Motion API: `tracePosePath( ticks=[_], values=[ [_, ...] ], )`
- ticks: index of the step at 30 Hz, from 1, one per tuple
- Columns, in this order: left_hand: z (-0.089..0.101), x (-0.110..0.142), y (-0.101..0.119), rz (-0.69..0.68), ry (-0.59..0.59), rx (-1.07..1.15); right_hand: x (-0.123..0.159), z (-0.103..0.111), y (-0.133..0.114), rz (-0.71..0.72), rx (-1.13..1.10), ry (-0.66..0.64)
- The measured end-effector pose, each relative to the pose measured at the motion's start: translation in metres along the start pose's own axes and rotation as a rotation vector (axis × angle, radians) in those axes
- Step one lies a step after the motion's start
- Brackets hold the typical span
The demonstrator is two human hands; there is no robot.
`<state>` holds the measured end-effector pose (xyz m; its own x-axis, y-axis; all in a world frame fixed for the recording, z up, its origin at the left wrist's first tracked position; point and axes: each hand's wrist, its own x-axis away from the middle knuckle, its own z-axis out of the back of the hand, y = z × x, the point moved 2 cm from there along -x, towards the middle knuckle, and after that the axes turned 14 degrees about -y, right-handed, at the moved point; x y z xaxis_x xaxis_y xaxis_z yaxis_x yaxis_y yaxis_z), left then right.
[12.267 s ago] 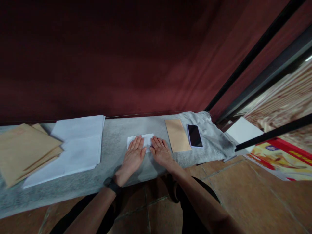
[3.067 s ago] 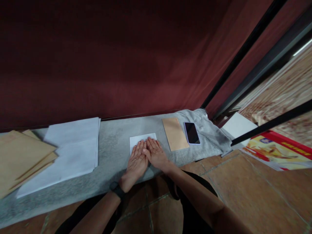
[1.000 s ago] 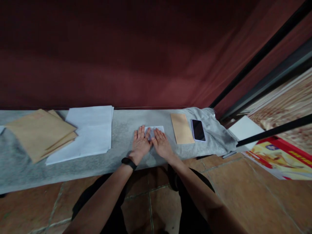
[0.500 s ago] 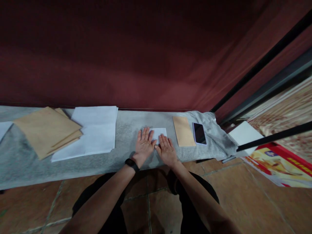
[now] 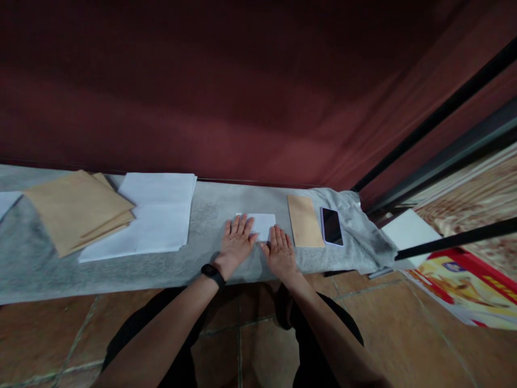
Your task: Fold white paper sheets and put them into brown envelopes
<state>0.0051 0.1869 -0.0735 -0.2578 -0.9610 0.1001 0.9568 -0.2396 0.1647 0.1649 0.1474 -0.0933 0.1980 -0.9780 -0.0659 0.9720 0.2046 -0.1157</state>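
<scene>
A small folded sheet of white paper lies on the grey cloth in front of me. My left hand rests open and flat over its left end, fingers spread. My right hand lies open at the paper's lower right corner, fingers stretched out and close together. The palms hide part of the paper's near edge. Just right of my right hand is a brown envelope, flat on the cloth. A phone with a dark screen lies beside it.
To the left are a stack of large white sheets and several brown envelopes partly on top of it. Another white sheet shows at the left edge. Black bars and a red-and-yellow box stand at right. A dark red wall rises behind.
Earlier my hands lay together on the paper; now they are apart, toward its left end and lower right corner. More of the paper shows between them. The view has shifted somewhat.
</scene>
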Motion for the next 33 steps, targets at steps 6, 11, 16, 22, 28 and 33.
tracePosePath(
  ticks=[6,11,16,22,28,33],
  values=[
    [-0.002,-0.002,-0.009,0.052,-0.035,-0.002,0.003,0.000,0.007,-0.036,0.032,-0.029],
    [0.001,-0.001,-0.020,0.105,-0.053,-0.012,0.004,0.009,0.010,-0.070,-0.013,-0.072],
    [0.005,0.002,-0.010,0.019,0.072,-0.009,-0.013,0.024,0.009,-0.056,-0.128,-0.065],
    [-0.013,-0.006,0.016,-0.194,-0.013,-0.032,-0.040,0.020,-0.008,0.105,-0.251,-0.131],
    [-0.020,-0.014,0.006,-0.159,-0.032,-0.083,-0.049,0.012,-0.007,0.074,-0.225,-0.135],
    [-0.014,-0.018,-0.008,-0.055,-0.007,-0.072,-0.053,0.007,-0.002,0.028,-0.162,-0.082]
  ],
)
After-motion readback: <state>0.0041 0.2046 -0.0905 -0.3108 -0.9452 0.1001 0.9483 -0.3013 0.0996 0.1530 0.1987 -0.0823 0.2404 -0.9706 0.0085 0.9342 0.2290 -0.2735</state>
